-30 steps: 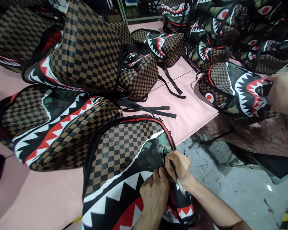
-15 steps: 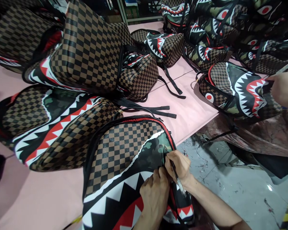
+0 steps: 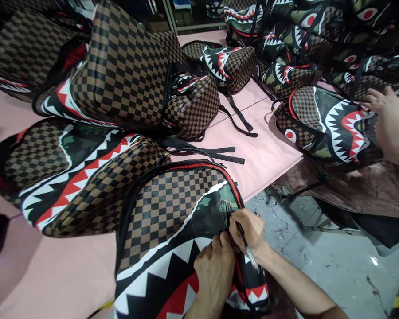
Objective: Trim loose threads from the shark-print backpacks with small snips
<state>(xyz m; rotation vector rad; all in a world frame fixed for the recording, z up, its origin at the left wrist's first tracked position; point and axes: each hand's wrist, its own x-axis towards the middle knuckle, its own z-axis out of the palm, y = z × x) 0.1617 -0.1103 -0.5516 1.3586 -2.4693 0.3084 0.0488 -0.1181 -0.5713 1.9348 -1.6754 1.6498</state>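
Note:
A backpack (image 3: 173, 204) with brown-and-black checks, a camouflage patch and printed shark teeth lies in front of me, its top handle pointing away. My left hand (image 3: 216, 263) presses on it near its right edge, fingers curled closed on the material. Just beyond, my right hand (image 3: 248, 228) is closed around a slim pen (image 3: 249, 254) with a clear barrel, whose back end points toward me. A small dark strip with a pale outline (image 3: 225, 210) lies on the camouflage patch beside my right fingers. The pen's tip is hidden by my hand.
More shark-print backpacks (image 3: 126, 66) crowd the pink table (image 3: 46, 270) at left and back. Another person's hand (image 3: 390, 122) is over a backpack (image 3: 339, 119) at right. Black straps (image 3: 219, 153) lie across the table. Below its edge is a thread-strewn floor (image 3: 286, 248).
The other person's hand at right has shifted and its fingers have spread over the backpack there. My own hands and the pen have hardly moved.

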